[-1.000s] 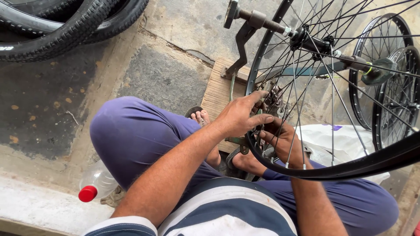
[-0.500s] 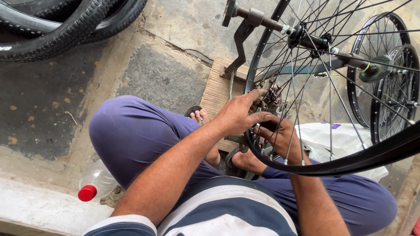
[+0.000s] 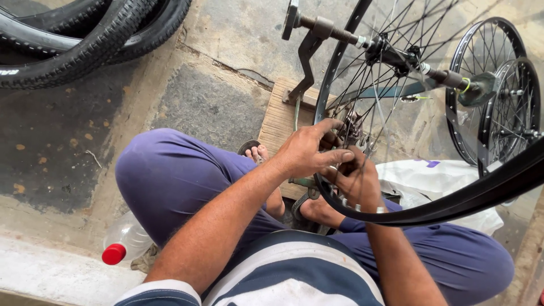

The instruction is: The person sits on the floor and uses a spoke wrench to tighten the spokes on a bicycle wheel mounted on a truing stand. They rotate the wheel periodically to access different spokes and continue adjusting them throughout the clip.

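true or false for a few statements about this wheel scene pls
1. Both hands work at the wheel's rim. True: the left hand and right hand are at the rim near the spokes.
2. The bottle has a blue cap. False: the bottle has a red cap.
3. The wheel sits in a stand. True: its axle is held by the stand.
4. The tyres lie at bottom right. False: the tyres lie at top left.
5. The person wears yellow trousers. False: the trousers are purple-blue.
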